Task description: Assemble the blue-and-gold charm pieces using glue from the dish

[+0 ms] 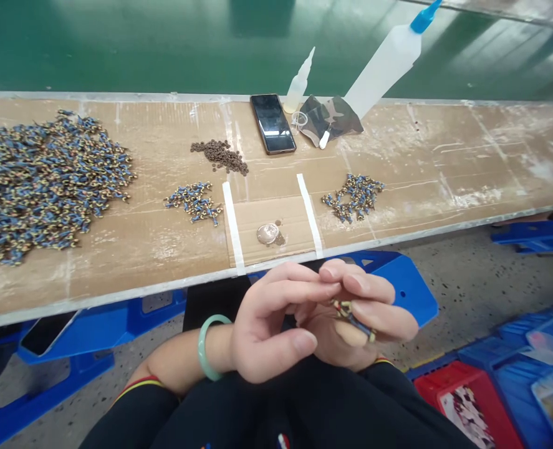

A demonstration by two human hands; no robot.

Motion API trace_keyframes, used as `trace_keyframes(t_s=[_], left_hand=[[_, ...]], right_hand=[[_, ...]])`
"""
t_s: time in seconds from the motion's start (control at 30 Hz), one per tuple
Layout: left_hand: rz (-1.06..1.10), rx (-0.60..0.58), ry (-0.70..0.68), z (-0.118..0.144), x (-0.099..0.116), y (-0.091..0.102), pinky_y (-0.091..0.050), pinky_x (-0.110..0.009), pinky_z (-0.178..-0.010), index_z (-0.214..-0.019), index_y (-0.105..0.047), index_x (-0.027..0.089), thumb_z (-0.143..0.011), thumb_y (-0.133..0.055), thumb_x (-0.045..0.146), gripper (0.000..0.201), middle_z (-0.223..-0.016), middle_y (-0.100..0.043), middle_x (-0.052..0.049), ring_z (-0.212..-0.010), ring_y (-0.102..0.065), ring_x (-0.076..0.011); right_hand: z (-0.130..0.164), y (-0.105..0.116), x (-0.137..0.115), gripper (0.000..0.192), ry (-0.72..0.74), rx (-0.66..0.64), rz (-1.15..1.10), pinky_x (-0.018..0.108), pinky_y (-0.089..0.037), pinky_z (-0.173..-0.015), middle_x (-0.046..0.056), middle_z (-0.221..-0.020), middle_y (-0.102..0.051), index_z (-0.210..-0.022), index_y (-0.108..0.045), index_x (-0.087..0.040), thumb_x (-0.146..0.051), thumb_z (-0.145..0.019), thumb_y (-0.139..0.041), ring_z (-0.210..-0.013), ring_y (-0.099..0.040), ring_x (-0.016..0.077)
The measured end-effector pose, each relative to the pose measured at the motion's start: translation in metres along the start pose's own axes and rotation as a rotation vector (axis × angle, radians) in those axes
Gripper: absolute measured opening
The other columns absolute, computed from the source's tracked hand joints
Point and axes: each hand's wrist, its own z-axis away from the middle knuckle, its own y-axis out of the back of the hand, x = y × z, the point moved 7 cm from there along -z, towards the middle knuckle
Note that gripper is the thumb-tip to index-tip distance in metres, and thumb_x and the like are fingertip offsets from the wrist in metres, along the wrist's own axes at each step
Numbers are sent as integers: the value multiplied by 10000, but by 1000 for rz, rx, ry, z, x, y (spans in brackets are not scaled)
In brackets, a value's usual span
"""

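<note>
My two hands meet over my lap, below the bench edge. My right hand [365,318] pinches a small blue-and-gold wound part [353,317] between thumb and fingers. My left hand [271,327], with a green bangle [207,347] on the wrist, curls against it, fingertips touching the right hand's fingers near the part. On the bench lie a big heap of the same parts [37,181] at far left, a small pile [194,202] left of centre and another small pile [353,196] to the right.
A brown cardboard-covered bench [444,162] holds a heap of dark rings [221,156], a phone [272,123], a small dropper bottle [299,84], a large squeeze bottle [386,62], a camouflage cloth [330,118] and a glue blob [267,234] between two white tape strips. Blue and red crates [463,393] stand on the floor.
</note>
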Motion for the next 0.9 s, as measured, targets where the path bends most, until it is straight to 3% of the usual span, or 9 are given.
trace_keyframes(t_s=[0.1, 0.23, 0.4, 0.6, 0.77, 0.9], left_hand=[[26, 7, 22, 2, -4, -1, -595, -313, -703, -1492, -610, 336, -997, -627, 389, 498, -1246, -678, -115, -860, -680, -193], [77, 31, 32, 3, -8, -3, -581, -305, -705, -1504, -605, 328, -985, -641, 399, 525, -1240, -664, -111, -839, -644, -174], [89, 48, 60, 4, -12, -4, -550, -305, -678, -1503, -603, 347, -972, -661, 415, 539, -1149, -646, -86, -763, -577, -153], [-7, 25, 23, 5, -9, -4, -571, -335, -720, -1545, -551, 333, -975, -639, 441, 587, -1153, -667, -95, -792, -604, -178], [-210, -3, -138, 2, 3, -4, -612, -360, -833, -1593, -486, 267, -979, -624, 373, 638, -1304, -664, -148, -1046, -676, -259], [-232, -1, -171, 4, 3, -6, -617, -399, -940, -1597, -477, 223, -1001, -596, 361, 623, -1355, -644, -166, -1165, -674, -287]], right_hand=[[-9, -2, -2, 211, 66, 220, -69, 438, -679, -701, 7, -1194, -694, -1267, -576, -444, -465, -1062, -532, -914, -763, 227], [-16, -4, -6, 201, 53, 304, -93, 366, -673, -671, 2, -1075, -710, -1246, -661, -374, -380, -1057, -594, -857, -755, 183], [-17, -3, -8, 220, 51, 286, -169, 354, -663, -690, 16, -1099, -711, -1264, -673, -326, -322, -1051, -616, -899, -761, 182], [-19, -3, -10, 207, 83, 321, -48, 355, -673, -682, 3, -1046, -703, -1261, -646, -357, -342, -1061, -593, -835, -766, 174], [-22, -2, -13, 141, 94, 307, 12, 323, -682, -634, 3, -991, -705, -1187, -655, -323, -363, -1068, -590, -805, -769, 163], [-22, -2, -13, 162, 92, 294, -69, 293, -675, -618, -2, -1021, -713, -1214, -662, -331, -347, -1059, -619, -846, -777, 152]])
